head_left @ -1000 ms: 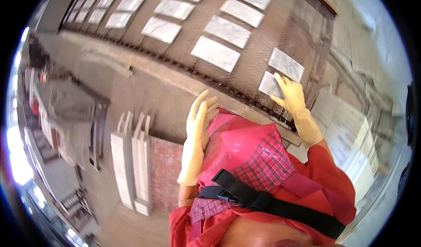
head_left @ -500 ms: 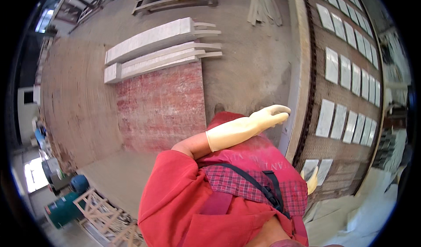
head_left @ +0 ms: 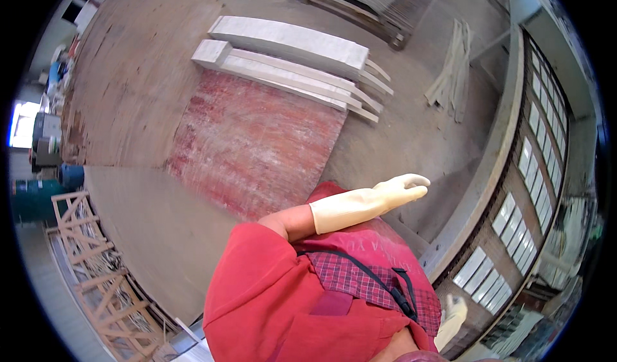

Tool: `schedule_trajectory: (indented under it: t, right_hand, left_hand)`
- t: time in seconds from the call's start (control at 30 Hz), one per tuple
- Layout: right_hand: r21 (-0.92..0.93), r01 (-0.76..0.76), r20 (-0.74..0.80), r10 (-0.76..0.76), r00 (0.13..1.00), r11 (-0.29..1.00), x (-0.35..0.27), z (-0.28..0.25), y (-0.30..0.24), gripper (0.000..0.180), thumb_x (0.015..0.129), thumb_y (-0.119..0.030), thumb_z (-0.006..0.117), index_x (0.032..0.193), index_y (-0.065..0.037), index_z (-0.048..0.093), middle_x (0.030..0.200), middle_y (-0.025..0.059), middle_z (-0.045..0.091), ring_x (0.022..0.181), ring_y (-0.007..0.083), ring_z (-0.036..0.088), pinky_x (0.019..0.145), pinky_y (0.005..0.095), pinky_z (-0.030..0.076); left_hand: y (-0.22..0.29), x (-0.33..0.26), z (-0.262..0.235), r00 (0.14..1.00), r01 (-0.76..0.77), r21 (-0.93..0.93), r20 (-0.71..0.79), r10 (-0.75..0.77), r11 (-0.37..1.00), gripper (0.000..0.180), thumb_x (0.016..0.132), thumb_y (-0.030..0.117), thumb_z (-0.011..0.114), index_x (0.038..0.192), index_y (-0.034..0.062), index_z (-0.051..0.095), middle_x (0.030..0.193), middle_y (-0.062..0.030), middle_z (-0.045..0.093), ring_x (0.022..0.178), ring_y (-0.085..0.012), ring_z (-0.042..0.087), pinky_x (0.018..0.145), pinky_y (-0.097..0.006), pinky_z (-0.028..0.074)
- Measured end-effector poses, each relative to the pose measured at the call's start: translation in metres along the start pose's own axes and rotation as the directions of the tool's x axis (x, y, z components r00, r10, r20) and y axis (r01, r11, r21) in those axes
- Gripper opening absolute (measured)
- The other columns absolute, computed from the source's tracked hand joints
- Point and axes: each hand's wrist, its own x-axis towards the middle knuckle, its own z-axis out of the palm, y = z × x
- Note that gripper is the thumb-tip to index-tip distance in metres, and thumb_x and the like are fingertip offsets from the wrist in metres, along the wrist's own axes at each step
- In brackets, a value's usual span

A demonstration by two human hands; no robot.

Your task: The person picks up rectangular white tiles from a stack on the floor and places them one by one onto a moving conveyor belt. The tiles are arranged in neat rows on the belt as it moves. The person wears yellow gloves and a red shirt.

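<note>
white tiles (head_left: 469, 267) sit in rows on the brown mesh belt (head_left: 479, 323), right side of frame. left hand (head_left: 402, 192), center-right, is loosely half-open past the pink apron (head_left: 392, 243), nothing visible in it. right hand (head_left: 455, 307), lower right, is beside the nearest row; can't tell grip or contact. i'd handle tiles by the edges, eyes on that hand. red board (head_left: 257, 140) lies farther, left of center.

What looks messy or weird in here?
Two things, maybe. The pale strips on the floor lie in a loose, uneven bunch, while the white tiles near the right hand sit in neat rows. The red board looks worn, with whitish patches across it.
</note>
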Motion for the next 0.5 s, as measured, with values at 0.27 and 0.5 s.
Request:
schedule_trajectory:
  t: [0.27,0.5]
  right_hand:
    - [-0.102,0.710,-0.253,-0.709,0.659,0.697,0.020,-0.078,-0.314,0.045,0.097,-0.031,0.081,0.137,-0.012,0.075,0.118,0.0194,0.080,0.111,0.0392,0.075,0.100,0.0491,0.058]
    - [-0.180,0.944,-0.022,-0.961,0.276,0.275,0.039,-0.077,-0.472,0.052,0.097,-0.036,0.079,0.141,-0.013,0.069,0.109,0.0184,0.078,0.103,0.0417,0.073,0.092,0.0529,0.058]
  left_hand:
    - [-0.010,-0.049,-0.101,0.948,-0.174,-0.184,-0.298,0.114,0.967,0.045,0.109,0.043,0.066,0.140,0.0111,0.071,0.132,-0.0049,0.076,0.126,-0.0168,0.065,0.109,-0.036,0.048]
    - [-0.005,-0.063,-0.158,0.896,-0.329,-0.335,-0.406,0.180,0.883,0.042,0.113,0.037,0.063,0.105,0.0002,0.082,0.092,-0.0066,0.080,0.099,-0.0142,0.068,0.097,-0.035,0.052]
